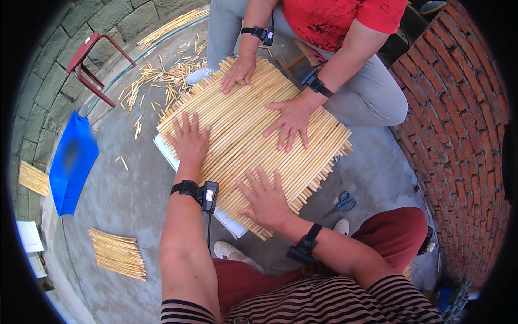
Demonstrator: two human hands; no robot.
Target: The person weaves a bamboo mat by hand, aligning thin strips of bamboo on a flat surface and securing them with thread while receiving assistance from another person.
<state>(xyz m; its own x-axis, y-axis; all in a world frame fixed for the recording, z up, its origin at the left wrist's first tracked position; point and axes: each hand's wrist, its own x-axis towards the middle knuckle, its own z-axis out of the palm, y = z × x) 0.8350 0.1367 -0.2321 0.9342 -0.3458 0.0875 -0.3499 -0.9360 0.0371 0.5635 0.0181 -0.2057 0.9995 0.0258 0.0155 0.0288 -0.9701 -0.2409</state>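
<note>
A broad mat of pale yellow reed stalks (237, 121), laid side by side, rests on a white board (229, 222) whose edge shows beneath it. My left hand (189, 141) lies flat on the mat's left part with fingers spread. Toward the near edge, my right hand (265, 201) presses flat on the stalks, its fingers spread too. Across from me a co-worker in a red shirt has one hand (239, 73) on the far edge and the other hand (290, 120) spread on the right part. The stalk ends stick out unevenly along the right side.
Blue-handled scissors (344, 203) lie on the concrete at right. Loose stalk offcuts (167, 78) litter the ground at far left, near a red stool (89, 65). A blue plastic scoop (74, 162) and a small stalk bundle (116, 252) are at left. A brick wall (453, 124) bounds the right.
</note>
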